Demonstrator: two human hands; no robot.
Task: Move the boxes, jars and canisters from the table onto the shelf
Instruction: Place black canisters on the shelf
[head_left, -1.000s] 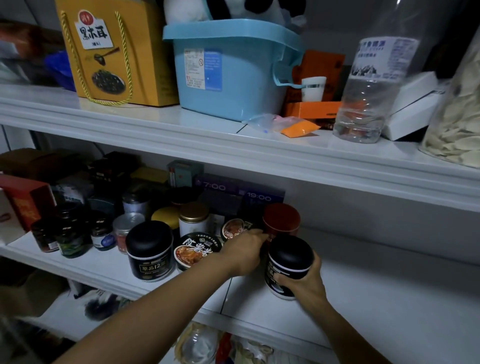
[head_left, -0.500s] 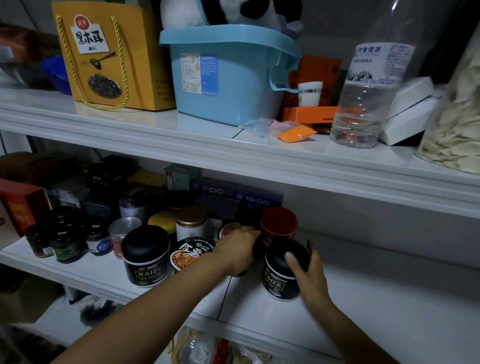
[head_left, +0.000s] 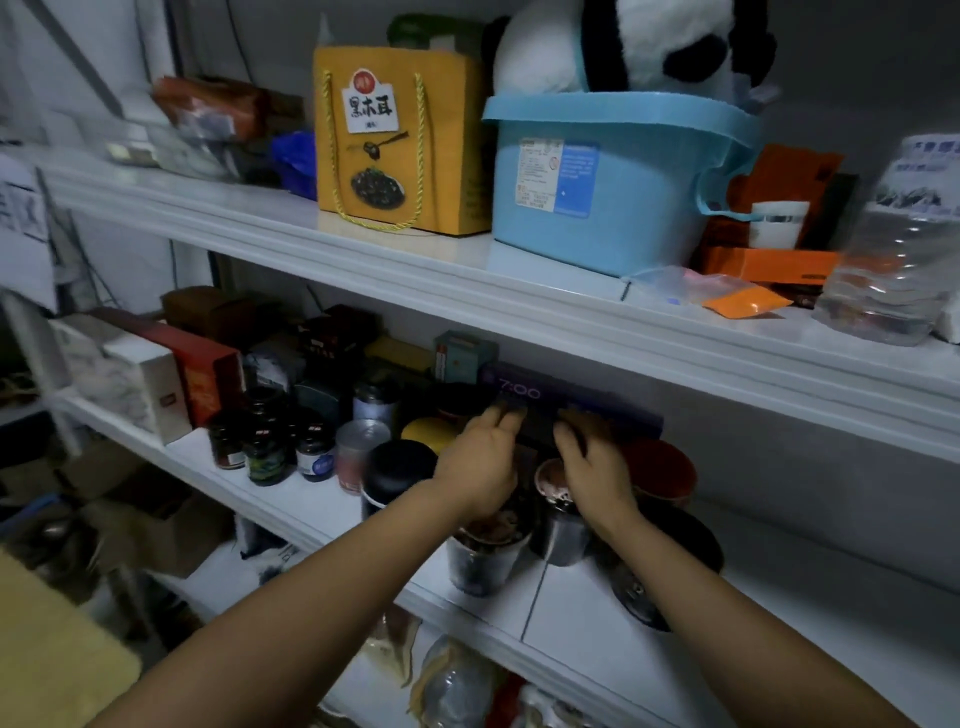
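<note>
The yellow gift box (head_left: 400, 140) carries a white label that reads "黑木耳". The purple box (head_left: 545, 389) shows "7:00". Other labels are too blurred to read.

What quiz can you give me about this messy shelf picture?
1. True or false: the panda plush sits on top of the light blue tub.
2. Which time is printed on the purple box? A) 7:00 B) 3:30 C) 12:15
3. Fill in: the yellow gift box stands on the ___ shelf.
Key: 1 true; 2 A; 3 upper.
</note>
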